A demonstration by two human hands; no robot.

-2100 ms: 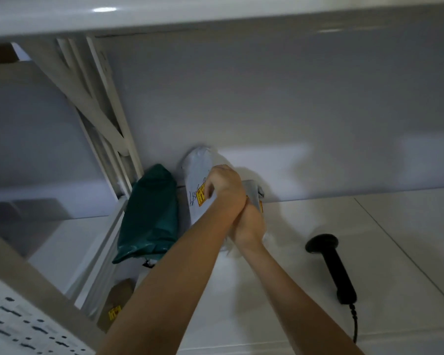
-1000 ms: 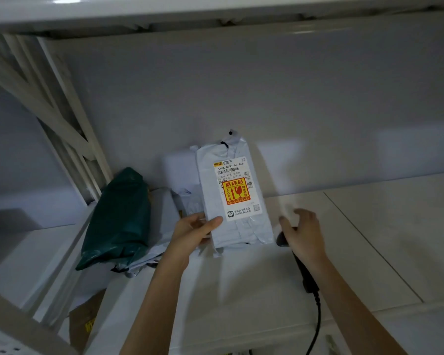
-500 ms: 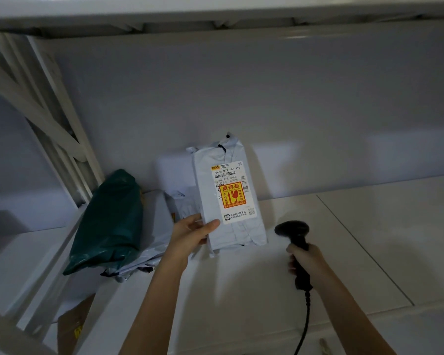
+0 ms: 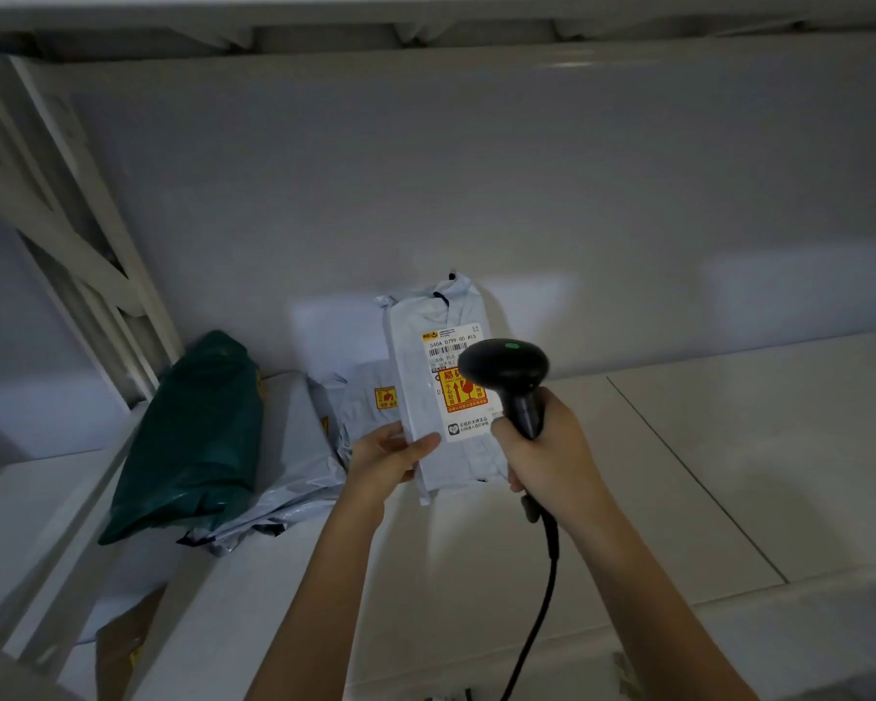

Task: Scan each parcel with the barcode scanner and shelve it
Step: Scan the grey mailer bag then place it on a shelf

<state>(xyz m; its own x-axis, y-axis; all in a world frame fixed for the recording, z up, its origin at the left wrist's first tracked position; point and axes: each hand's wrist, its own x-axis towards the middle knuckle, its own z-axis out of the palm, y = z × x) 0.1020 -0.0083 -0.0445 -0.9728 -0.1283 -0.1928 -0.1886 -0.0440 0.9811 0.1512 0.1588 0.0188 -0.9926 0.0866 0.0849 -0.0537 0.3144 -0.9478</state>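
Note:
A pale grey parcel (image 4: 426, 376) with a white label and an orange fragile sticker stands upright on the white shelf (image 4: 704, 473), leaning toward the back wall. My left hand (image 4: 388, 457) grips its lower left edge. My right hand (image 4: 547, 457) is closed around the handle of the black barcode scanner (image 4: 507, 369). The scanner's head hangs right in front of the label and covers part of it. A small green light shows on top of the scanner. Its black cable (image 4: 542, 599) trails down toward me.
Left of the held parcel lie a smaller grey parcel (image 4: 370, 397) with an orange sticker, a flat grey bag (image 4: 284, 462) and a dark green bag (image 4: 193, 437). The white shelf frame (image 4: 72, 235) rises at the left. A brown cardboard box (image 4: 122, 645) sits below.
My right hand picked the scanner up off the shelf and raised it leftward in front of the parcel's label. My left hand stayed on the parcel's edge.

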